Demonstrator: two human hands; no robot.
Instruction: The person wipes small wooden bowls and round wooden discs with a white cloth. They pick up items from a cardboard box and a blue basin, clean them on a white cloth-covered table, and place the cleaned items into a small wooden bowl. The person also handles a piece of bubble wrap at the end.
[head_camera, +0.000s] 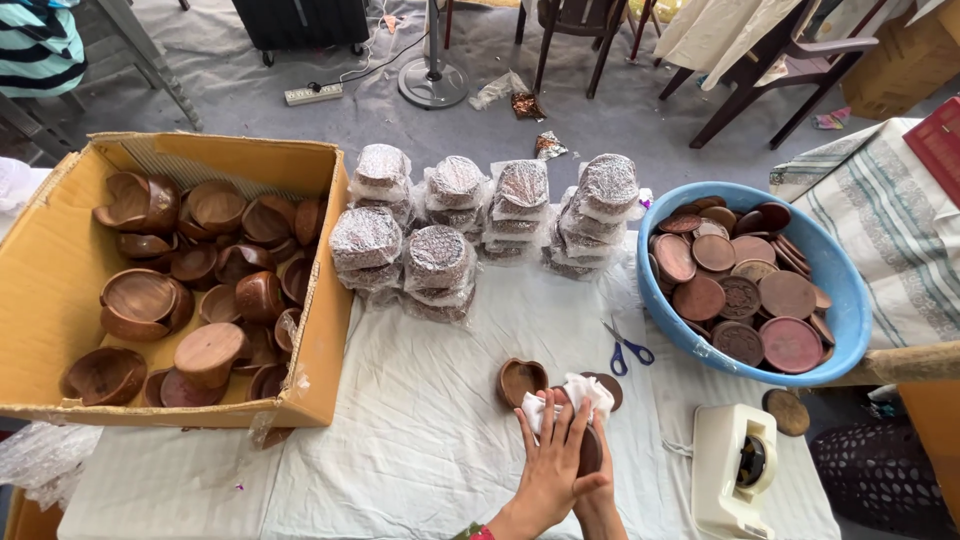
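Wooden disc (591, 452), dark brown and round, sits at the near edge of the desk (420, 450), mostly hidden under both hands; only its right rim shows. Lies flat, no long axis to speak of, being circular. Directly beneath the fingers (560, 420), not off to either side.

Left hand (553, 470) on top, palm down, fingers spread and pressed flat over a white cloth (575, 392) bunched against the disc. Right hand (600, 500) tucked below and behind it, largely covered; it seems to cup the disc's edge, but I cannot tell how its fingers are set. Both hands equally close; the left covers more of the disc.

Just beyond the cloth: a small heart-shaped wooden bowl (521, 380), open side up, touching or nearly touching the cloth. Another dark disc (607, 388) peeks out at the cloth's far right.

Right of the hands: cream tape dispenser (735, 470), a loose round lid (787, 412), blue-handled scissors (625, 348).

Farther back: blue basin (845, 290) heaped with reddish-brown carved lids; stacks of bubble-wrapped bundles (480, 220) in the middle; cardboard box (60, 290) at left full of wooden bowls.

Beyond the desk: grey floor, fan base (432, 80), power strip (313, 93), chair legs.
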